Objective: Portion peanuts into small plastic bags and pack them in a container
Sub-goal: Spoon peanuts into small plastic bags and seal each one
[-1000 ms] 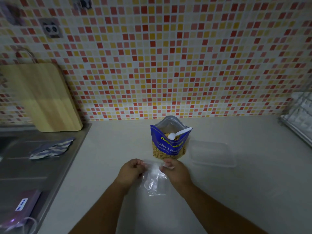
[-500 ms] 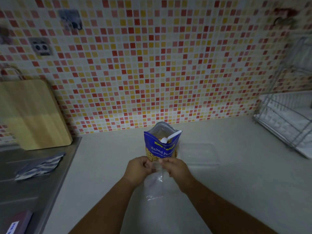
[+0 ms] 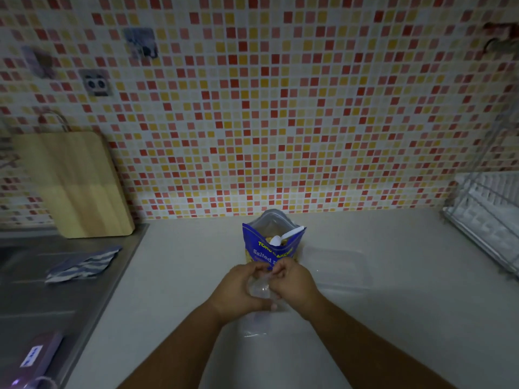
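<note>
A blue pouch of salted peanuts (image 3: 271,248) stands open on the counter with a white plastic spoon (image 3: 285,237) stuck in its mouth. Just in front of it, my left hand (image 3: 238,292) and my right hand (image 3: 295,284) pinch the top of a small clear plastic bag (image 3: 257,318), which hangs down between them. The bag looks empty. A clear plastic container (image 3: 341,270) lies flat on the counter to the right of the pouch.
A wooden cutting board (image 3: 73,183) leans on the tiled wall at the left. A striped cloth (image 3: 84,265) lies on the steel sink drainboard (image 3: 42,299). A wire dish rack (image 3: 488,217) stands at the right. A small purple-lit device (image 3: 36,360) sits at bottom left.
My hands have drawn closer together at the top of the small bag, and it now bunches between them. The camera view has tilted up and to the right.
</note>
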